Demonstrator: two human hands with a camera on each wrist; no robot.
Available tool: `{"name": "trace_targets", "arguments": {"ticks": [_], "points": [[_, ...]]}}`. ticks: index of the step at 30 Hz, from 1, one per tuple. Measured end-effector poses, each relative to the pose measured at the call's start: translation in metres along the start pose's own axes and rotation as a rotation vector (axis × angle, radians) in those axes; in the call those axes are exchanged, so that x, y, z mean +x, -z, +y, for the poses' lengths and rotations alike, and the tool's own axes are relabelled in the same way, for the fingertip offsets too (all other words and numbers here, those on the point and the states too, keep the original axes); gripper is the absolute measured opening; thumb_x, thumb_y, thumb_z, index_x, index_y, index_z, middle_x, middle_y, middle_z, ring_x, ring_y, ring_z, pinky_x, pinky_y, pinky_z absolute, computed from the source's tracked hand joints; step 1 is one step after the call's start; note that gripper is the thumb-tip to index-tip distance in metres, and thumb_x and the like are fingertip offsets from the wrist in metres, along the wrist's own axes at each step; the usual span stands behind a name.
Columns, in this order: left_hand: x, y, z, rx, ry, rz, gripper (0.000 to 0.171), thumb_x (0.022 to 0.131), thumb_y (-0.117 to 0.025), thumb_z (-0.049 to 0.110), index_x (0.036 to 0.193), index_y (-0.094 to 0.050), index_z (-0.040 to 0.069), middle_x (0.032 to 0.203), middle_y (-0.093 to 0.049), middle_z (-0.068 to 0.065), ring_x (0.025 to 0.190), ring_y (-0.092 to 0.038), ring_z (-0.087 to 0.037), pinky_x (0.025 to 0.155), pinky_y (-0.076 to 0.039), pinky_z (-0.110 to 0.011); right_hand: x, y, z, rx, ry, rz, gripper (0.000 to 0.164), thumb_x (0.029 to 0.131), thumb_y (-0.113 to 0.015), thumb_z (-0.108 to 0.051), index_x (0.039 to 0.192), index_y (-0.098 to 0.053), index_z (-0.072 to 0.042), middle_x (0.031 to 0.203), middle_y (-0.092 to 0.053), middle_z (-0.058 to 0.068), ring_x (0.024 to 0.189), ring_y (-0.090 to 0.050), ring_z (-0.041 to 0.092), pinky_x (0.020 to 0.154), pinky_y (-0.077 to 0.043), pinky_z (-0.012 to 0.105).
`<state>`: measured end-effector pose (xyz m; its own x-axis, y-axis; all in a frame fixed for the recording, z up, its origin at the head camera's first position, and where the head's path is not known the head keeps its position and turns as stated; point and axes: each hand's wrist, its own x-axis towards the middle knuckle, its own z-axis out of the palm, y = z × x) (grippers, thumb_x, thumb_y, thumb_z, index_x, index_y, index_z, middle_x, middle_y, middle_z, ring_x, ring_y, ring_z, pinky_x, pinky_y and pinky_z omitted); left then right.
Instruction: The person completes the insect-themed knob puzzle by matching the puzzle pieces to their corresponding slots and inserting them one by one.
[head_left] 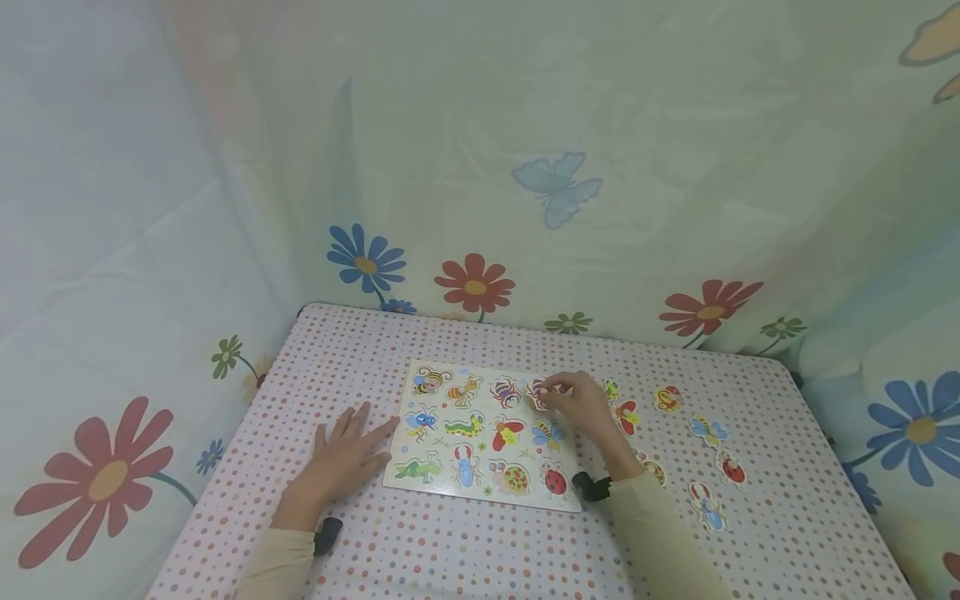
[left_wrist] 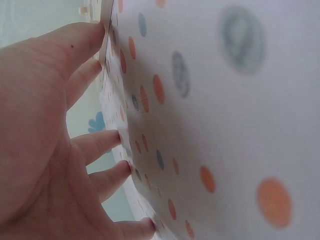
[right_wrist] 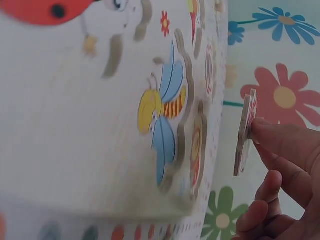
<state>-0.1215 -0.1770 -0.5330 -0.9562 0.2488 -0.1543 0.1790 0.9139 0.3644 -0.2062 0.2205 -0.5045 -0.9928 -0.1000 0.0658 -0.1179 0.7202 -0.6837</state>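
Observation:
A wooden insect puzzle board (head_left: pixel 442 492) lies flat on the table, with pictures of bees, a caterpillar, a snail, a ladybug and other bugs. Over its top right corner my right hand (head_left: pixel 588 408) pinches a spider puzzle piece (head_left: pixel 536 395) between thumb and fingers. The right wrist view shows that piece (right_wrist: pixel 245 132) nearly edge-on, held apart from the board. My left hand (head_left: pixel 337 458) rests spread on the cloth at the board's left side. Its thumb and index finger touch the board's edge, as the left wrist view shows.
Loose puzzle pieces lie right of the board: a stag beetle (head_left: pixel 708 507), a ladybug (head_left: pixel 731 469), a blue-winged insect (head_left: pixel 708 430), a butterfly (head_left: pixel 667 398) and several more, some partly behind the right arm. A dotted cloth (head_left: pixel 360 342) covers the table. Flower-printed curtains (head_left: pixel 465 167) surround it.

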Motion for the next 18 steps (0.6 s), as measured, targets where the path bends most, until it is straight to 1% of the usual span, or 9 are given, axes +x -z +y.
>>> {"name": "trace_targets", "arguments": {"ticks": [5,7,12,14,18], "points": [[0.001,0.0,0.0,0.009,0.001,0.002,0.056,0.102,-0.056,0.04,0.155,-0.04,0.032,0.164,-0.015,-0.019,0.148,-0.009,-0.046,0.111,-0.002,-0.075,0.012,-0.011,-0.011,0.014,0.031,-0.036,0.014,0.089,-0.078,-0.016,0.1,-0.077,-0.007,0.091,-0.058,0.008,0.077,-0.049,0.022,0.062,-0.04,0.034],[0.001,0.0,0.0,0.009,0.001,0.002,0.056,0.102,-0.056,0.04,0.155,-0.04,0.032,0.164,-0.015,-0.019,0.149,-0.009,-0.046,0.111,-0.002,-0.074,0.017,-0.015,-0.015,0.026,0.042,-0.06,0.013,0.089,-0.077,-0.015,0.099,-0.077,-0.007,0.092,-0.058,0.008,0.075,-0.049,0.022,0.061,-0.04,0.034],[0.001,0.0,0.0,0.003,0.0,0.002,0.056,0.102,-0.056,0.041,0.155,-0.04,0.032,0.165,-0.015,-0.018,0.149,-0.009,-0.046,0.111,-0.002,-0.074,0.027,-0.025,-0.021,0.012,0.027,-0.101,0.011,0.09,-0.075,-0.016,0.099,-0.078,-0.01,0.095,-0.06,0.006,0.073,-0.051,0.02,0.061,-0.04,0.034],[0.001,0.0,0.0,0.0,0.001,0.002,0.056,0.101,-0.057,0.041,0.154,-0.04,0.032,0.165,-0.015,-0.018,0.149,-0.009,-0.046,0.111,-0.002,-0.074,0.029,-0.03,-0.022,-0.003,0.012,-0.108,0.011,0.09,-0.075,-0.017,0.099,-0.078,-0.011,0.094,-0.06,0.006,0.074,-0.052,0.021,0.063,-0.04,0.036],[0.001,0.0,0.0,-0.002,0.004,-0.002,0.056,0.101,-0.057,0.041,0.154,-0.04,0.032,0.165,-0.015,-0.018,0.149,-0.009,-0.046,0.111,-0.002,-0.074,0.034,-0.038,-0.024,-0.035,-0.013,-0.119,0.011,0.089,-0.075,-0.018,0.098,-0.078,-0.013,0.089,-0.059,0.004,0.075,-0.052,0.021,0.073,-0.04,0.042]]}}
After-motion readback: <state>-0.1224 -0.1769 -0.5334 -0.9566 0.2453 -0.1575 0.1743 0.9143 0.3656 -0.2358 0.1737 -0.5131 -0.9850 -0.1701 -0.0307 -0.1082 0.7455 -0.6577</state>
